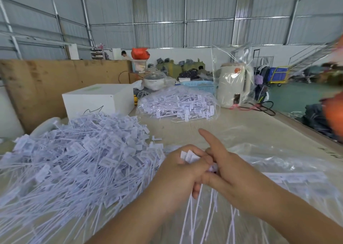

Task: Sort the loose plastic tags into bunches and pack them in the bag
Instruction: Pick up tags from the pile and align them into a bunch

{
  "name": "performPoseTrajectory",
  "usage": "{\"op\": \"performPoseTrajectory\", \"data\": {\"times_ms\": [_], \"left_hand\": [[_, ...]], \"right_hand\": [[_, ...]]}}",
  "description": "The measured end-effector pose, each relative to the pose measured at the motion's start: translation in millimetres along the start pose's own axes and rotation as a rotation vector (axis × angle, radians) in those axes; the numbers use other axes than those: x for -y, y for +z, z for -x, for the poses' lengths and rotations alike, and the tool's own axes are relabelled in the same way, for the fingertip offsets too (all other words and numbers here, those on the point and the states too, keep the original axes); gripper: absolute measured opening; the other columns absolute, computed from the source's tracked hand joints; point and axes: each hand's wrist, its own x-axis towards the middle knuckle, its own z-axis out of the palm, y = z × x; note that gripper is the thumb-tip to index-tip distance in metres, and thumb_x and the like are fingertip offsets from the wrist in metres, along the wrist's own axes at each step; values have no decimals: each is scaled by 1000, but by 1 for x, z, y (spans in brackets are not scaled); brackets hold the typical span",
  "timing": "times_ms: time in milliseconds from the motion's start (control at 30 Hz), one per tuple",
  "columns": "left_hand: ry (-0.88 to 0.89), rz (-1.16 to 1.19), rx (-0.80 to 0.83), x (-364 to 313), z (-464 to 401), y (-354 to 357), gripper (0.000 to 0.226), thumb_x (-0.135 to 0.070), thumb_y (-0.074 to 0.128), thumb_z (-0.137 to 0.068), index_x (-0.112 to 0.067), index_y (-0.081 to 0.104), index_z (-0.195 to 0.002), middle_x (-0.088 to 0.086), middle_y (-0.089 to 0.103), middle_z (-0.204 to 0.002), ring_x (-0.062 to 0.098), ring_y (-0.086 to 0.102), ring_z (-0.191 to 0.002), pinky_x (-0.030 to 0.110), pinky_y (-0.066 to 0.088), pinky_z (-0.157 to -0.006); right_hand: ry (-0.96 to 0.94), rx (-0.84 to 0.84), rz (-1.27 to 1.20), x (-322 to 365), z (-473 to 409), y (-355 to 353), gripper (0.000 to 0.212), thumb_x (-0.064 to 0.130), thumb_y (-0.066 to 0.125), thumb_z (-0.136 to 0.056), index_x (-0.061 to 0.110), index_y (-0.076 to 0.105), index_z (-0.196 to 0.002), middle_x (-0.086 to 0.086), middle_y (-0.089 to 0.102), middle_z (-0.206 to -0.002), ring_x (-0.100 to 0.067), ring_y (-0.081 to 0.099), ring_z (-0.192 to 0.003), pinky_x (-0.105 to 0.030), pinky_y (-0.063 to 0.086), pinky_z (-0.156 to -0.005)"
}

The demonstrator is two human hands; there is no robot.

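Left hand: the left hand [182,171] curls its fingers round a small bunch of white plastic tags with flat rectangular heads and thin tails [191,157], low in the view at about 6 o'clock.
Right hand: the right hand [230,171] touches the left hand and the bunch; its forefinger sticks out straight toward 11 o'clock, and its other fingers fold against the bunch, though I cannot tell how firmly they pinch it.
Bunch axis: long axis runs roughly 12 to 6 o'clock, heads up and away from the person, tails hanging down toward 6 o'clock over a sheet of clear plastic bag [278,197].
Loose tags: a large heap of loose white plastic tags [74,162] lies on the pale counter [232,130] at 9 o'clock of the hands, tails pointing many ways.
Packed tags: a clear plastic bag filled with white tags [178,104] sits at 12 o'clock, farther off on the counter.
Nearby: a white rectangular box [98,99] at 11 o'clock; a cream electric kettle under clear wrap [233,84] at 1 o'clock; a light blue plastic basket [199,85] just beside the kettle.
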Motion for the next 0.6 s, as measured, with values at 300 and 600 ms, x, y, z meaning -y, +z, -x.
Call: {"op": "performPoseTrajectory", "data": {"times_ms": [300,600], "left_hand": [[2,94,-32,3,-3,-6,18,-13,60,-95,-13,64,-78,13,54,-53,17,45,-37,23,40,-39],[-19,379,-225,-1,1,2,11,-10,56,-95,-5,64,-90,11,61,-59,14,45,-36,21,41,-38]], "right_hand": [[116,-1,34,-5,12,-30,35,51,58,-87,24,47,-68,6,38,-55,-4,36,-50,-23,29,-50],[110,-356,-246,-2,5,-39,33,46,63,-89,17,54,-74,-1,40,-56,-11,40,-50,-18,35,-50]]}}
